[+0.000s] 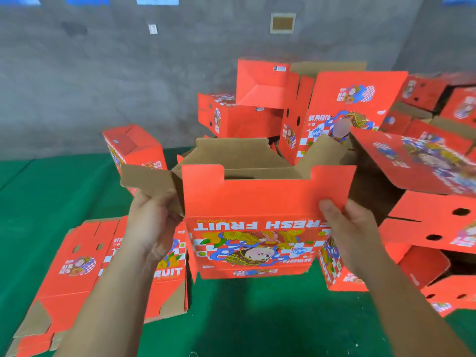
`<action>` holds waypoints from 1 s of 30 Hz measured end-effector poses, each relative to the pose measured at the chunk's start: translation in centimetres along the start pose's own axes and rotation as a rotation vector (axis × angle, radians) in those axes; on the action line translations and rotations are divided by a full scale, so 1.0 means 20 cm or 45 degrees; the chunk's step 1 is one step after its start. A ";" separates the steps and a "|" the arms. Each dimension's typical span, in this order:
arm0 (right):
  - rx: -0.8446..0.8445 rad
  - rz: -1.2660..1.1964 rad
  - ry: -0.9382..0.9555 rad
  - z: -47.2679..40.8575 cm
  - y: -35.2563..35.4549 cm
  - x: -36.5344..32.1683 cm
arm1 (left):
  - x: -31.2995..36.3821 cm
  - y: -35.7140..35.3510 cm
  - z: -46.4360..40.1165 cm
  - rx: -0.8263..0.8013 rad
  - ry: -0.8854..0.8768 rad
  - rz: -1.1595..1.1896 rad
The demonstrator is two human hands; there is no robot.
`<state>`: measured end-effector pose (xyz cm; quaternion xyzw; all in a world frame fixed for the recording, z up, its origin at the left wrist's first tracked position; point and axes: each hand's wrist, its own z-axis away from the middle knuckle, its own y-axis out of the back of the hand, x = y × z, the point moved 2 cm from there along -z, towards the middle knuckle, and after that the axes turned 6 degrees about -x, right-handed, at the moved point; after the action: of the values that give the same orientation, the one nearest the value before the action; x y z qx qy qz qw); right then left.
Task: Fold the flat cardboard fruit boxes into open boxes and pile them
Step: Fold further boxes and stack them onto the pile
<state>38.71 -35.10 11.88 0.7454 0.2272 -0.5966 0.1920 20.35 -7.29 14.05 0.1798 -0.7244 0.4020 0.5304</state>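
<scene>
Head view: left hand (152, 217) grips brown side flap (146, 181); right hand (353, 228) pinches box (257, 222) front panel; box between hands, long axis left-right.

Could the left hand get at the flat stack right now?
Probably not yet: the left hand grips a flap of the box. The flat stack lies just below it, unobstructed, once it lets go.

Bare green mat (270, 318) lies open below the half-folded red cardboard fruit box (255, 228), between both forearms. To the left, a stack of flat red cardboard blanks (77, 266) covers the mat. Behind and to the right, a jumbled pile of folded red boxes (322, 104) crowds close, blocking passage; far left, green mat stays open.
</scene>
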 end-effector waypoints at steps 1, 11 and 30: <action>0.020 -0.066 0.028 -0.04 -0.02 -0.04 | 0.04 -0.02 -0.03 0.000 -0.088 -0.031; 0.020 -0.122 0.168 -0.16 -0.11 -0.22 | 0.09 -0.05 0.00 -0.200 -0.615 -0.871; -0.211 0.268 0.115 0.04 0.01 0.27 | -0.08 0.19 0.14 -0.870 0.546 -0.997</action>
<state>39.12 -35.11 6.38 0.7728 0.2046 -0.5183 0.3039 16.55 -7.40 10.67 0.1673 -0.5686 -0.0550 0.8035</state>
